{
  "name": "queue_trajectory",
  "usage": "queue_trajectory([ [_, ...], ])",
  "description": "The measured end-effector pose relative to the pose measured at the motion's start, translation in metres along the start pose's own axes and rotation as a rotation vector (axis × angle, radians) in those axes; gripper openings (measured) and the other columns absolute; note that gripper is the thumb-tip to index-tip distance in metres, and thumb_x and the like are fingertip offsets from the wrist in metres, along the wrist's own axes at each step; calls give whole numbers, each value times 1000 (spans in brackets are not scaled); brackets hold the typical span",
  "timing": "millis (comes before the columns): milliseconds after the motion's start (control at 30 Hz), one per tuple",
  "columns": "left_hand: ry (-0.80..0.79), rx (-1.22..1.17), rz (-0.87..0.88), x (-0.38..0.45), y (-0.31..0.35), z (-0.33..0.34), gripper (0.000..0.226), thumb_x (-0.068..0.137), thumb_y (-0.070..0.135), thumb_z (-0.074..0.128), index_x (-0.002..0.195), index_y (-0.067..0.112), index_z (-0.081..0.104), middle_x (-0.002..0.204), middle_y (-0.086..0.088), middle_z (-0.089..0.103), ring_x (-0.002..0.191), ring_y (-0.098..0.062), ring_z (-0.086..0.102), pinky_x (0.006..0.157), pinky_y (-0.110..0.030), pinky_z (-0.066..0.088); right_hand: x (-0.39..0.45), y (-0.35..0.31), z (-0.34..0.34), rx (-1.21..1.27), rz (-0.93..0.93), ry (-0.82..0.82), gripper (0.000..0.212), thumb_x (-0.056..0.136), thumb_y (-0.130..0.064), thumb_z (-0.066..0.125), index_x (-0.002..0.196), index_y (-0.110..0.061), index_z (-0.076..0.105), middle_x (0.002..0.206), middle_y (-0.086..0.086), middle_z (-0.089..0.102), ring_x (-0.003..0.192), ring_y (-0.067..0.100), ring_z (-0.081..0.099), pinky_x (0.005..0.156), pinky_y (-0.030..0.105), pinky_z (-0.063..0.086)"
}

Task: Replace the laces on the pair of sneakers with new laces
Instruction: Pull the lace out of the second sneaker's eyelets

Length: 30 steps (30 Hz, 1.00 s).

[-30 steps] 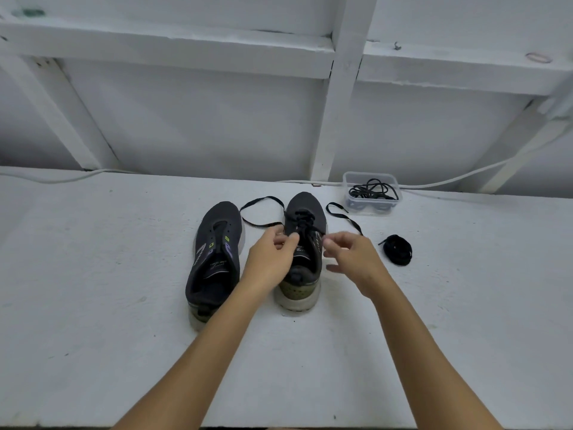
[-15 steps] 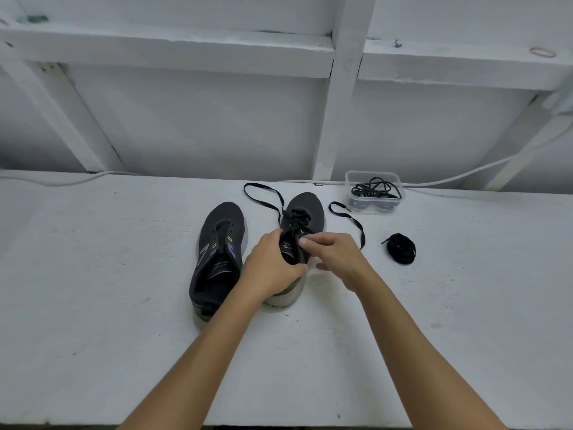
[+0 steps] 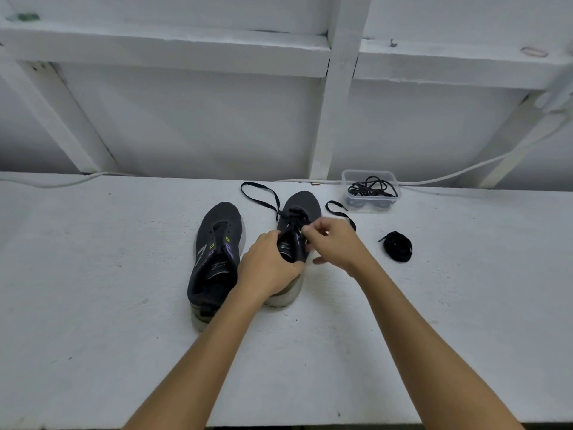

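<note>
While the left hand [image 3: 266,268] grips the sneaker [image 3: 297,218] (toe pointing away), the right hand [image 3: 333,243] pinches its lace [image 3: 294,217].

Two sneakers stand side by side on the table [image 3: 93,274], the left sneaker [image 3: 217,252] just beside the right sneaker [image 3: 302,209]. Behind and to the right, a container [image 3: 370,190] holds laces, with a bundled lace [image 3: 398,246] on the table in front of it. A cable [image 3: 465,172] runs along the table's back edge.

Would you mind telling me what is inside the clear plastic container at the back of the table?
The clear container holds a loose tangle of black laces. Dark rounded shapes lie beneath them, but the laces and the wall's glare hide what they are.
</note>
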<state>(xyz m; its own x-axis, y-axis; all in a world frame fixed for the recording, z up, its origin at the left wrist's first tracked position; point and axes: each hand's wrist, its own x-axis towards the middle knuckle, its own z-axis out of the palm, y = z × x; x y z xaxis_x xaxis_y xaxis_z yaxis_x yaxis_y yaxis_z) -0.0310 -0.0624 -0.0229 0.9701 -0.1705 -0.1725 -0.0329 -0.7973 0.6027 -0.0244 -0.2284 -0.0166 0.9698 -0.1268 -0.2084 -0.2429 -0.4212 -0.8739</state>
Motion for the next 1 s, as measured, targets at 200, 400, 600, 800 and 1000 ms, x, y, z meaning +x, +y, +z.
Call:
queue_trajectory([
  [200, 26, 9, 17, -1, 0, 2, 50, 79, 53, 67, 120, 27, 52, 112, 7, 55, 100, -20, 59, 83, -38, 52, -7, 2, 12, 13, -69, -27, 11, 96, -23, 67, 89, -16, 70, 82, 1, 72, 81, 23, 70, 71, 36, 62],
  [400, 62, -18, 9, -4, 0, 5, 49, 81, 53, 66, 121, 27, 53, 114, 6, 56, 103, -21, 58, 88, -38, 50, 12, 2, -3, -420, -337, 266, 5, 95, -17, 64, 96, -14, 68, 91, -3, 65, 77, 15, 61, 73, 32, 52],
  [600, 87, 5, 3, -7, -2, 7, 51, 79, 59, 64, 120, 32, 52, 115, 9, 56, 103, -21, 59, 80, -35, 48, -11, 7, 9, 184, 126, -67, 28, 93, -39, 71, 95, -11, 73, 87, 2, 74, 82, 15, 71, 62, 24, 58],
  [800, 85, 20, 11, -5, -4, 8, 55, 79, 59, 64, 124, 31, 52, 115, 8, 56, 103, -20, 59, 83, -37, 50, 2, 8, 7, -81, -92, 43, 12, 99, -25, 61, 91, -16, 64, 89, 5, 70, 82, 24, 68, 69, 34, 58],
  [1000, 74, 20, 5, -1, -6, 8, 67, 78, 60, 65, 136, 29, 51, 125, 8, 58, 114, -20, 57, 94, -41, 50, 7, 11, -3, -42, 26, 284, 21, 91, -31, 71, 97, -13, 61, 90, 1, 67, 79, 17, 68, 65, 32, 58],
])
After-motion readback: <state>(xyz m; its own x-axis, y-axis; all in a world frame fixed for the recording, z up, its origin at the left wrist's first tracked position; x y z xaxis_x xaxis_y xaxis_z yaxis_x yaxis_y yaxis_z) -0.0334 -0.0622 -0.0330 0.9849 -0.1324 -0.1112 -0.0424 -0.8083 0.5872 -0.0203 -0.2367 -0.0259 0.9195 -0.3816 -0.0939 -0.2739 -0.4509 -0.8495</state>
